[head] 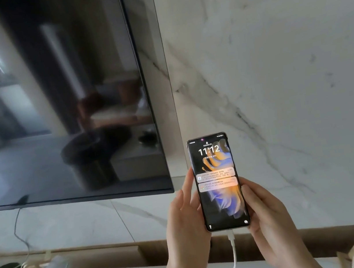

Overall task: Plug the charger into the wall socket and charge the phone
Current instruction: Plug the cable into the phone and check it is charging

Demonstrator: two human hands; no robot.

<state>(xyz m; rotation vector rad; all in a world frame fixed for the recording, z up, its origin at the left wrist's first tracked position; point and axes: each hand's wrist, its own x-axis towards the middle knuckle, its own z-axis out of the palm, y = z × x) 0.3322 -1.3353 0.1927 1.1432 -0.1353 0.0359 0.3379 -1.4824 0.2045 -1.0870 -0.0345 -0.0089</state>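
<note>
Head view: the phone (218, 181) is lit, with the white cable (233, 250) seated in its bottom port, so charging appears established. The wall socket is out of view. Left hand (185, 222) and right hand (268, 219) clamp the phone's side edges, holding it upright.

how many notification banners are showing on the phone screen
2. Both sit on the phone lock screen, stacked mid-screen: the upper banner just below the clock area, the lower banner directly under it. The right hand covers the screen's right edge only.
</note>
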